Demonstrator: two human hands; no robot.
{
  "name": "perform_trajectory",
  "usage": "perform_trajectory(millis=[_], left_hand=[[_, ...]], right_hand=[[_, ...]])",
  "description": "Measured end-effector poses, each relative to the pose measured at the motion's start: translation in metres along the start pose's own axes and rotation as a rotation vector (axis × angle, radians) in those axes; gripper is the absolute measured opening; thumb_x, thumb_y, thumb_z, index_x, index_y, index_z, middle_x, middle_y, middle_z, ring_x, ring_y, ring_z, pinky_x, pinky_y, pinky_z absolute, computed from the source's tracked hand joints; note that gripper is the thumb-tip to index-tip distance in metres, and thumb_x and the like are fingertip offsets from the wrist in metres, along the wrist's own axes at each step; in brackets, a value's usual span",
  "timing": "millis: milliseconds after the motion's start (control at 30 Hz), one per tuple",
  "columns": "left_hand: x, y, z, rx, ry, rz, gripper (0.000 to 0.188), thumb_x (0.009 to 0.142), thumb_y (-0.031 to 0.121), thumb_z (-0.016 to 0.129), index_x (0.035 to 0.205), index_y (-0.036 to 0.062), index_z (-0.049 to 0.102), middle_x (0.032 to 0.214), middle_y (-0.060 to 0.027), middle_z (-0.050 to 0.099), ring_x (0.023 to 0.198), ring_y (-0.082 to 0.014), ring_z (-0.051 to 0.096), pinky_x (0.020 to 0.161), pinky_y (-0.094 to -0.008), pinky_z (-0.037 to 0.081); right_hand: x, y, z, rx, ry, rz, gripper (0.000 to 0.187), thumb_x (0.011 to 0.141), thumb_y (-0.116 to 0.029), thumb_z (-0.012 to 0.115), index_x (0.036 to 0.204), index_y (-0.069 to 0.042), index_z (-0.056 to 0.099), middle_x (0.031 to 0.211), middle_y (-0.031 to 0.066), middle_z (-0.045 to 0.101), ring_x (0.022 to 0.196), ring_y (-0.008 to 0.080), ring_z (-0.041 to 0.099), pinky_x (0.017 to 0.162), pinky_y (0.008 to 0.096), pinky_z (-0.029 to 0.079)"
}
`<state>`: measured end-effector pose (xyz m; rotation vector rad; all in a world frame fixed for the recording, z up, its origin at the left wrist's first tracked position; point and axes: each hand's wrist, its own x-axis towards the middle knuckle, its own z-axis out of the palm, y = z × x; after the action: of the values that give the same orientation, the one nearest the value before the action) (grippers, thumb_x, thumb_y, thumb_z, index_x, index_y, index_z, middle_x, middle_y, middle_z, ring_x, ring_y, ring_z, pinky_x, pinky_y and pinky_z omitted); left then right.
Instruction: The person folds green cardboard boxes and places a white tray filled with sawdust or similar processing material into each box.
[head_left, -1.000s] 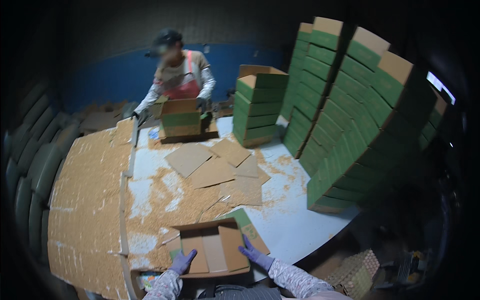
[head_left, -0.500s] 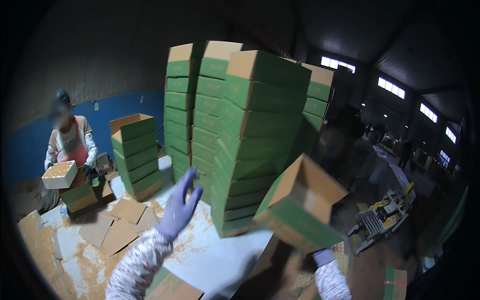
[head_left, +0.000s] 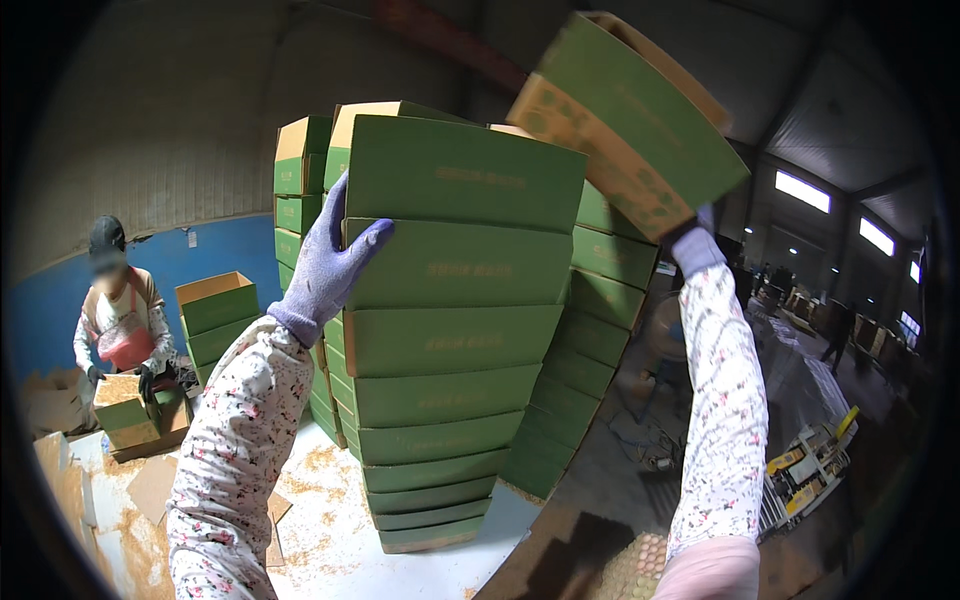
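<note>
My right hand, in a purple glove, grips the lower edge of a green and brown cardboard box and holds it up, tilted, to the right of a tall stack. Most of that hand's fingers are hidden by the box. At the near corner of the stack of green cardboard boxes, my left hand rests with its fingers stretched out along the side and its thumb across the front. Its glove is purple too.
Further stacks of green boxes stand behind. At the left a co-worker handles a box. Crumbly tan bits and flat cardboard lie on the white table. A yellow and grey machine stands at the right, and round items lie below.
My right hand has lifted the box from low on the right to above the stack's height. My left hand has moved up onto the stack. The co-worker's white container is now down at the box.
</note>
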<state>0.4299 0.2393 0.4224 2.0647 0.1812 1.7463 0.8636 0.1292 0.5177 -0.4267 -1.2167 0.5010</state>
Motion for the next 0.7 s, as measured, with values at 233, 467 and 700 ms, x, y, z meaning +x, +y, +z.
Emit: perform_trajectory(millis=[233,467,700], left_hand=[[0.005,-0.010,-0.018,0.314,0.090,0.087,0.081,0.085,0.035,0.063,0.147,0.0156,0.013,0.148,-0.0145,0.021,0.132,-0.0242,0.031,0.108,-0.0338,0.025],[0.011,-0.006,0.003,-0.352,0.085,-0.111,0.084,0.089,0.026,0.061,0.147,0.0189,0.000,0.148,-0.0129,0.020,0.128,-0.0172,0.033,0.105,-0.0287,0.031],[0.102,0.017,-0.034,-0.166,-0.048,0.225,0.074,0.091,0.042,0.052,0.145,0.0063,0.015,0.145,-0.0111,0.027,0.133,-0.0182,0.028,0.110,-0.0304,0.021]], right_hand=[[0.044,0.089,0.041,-0.305,-0.395,0.318,0.043,0.094,-0.044,0.045,0.119,-0.009,0.050,0.104,0.0035,0.058,0.089,0.0118,0.055,0.074,0.0276,0.047],[-0.020,0.160,0.067,0.045,-0.152,0.216,0.044,0.094,-0.042,0.046,0.122,-0.008,0.050,0.106,0.0032,0.057,0.091,0.0133,0.054,0.078,0.0265,0.047],[-0.127,0.156,0.057,-0.166,0.197,-0.014,0.049,0.095,-0.035,0.043,0.130,0.000,0.041,0.128,0.0143,0.047,0.115,0.0243,0.048,0.096,0.0353,0.041]])
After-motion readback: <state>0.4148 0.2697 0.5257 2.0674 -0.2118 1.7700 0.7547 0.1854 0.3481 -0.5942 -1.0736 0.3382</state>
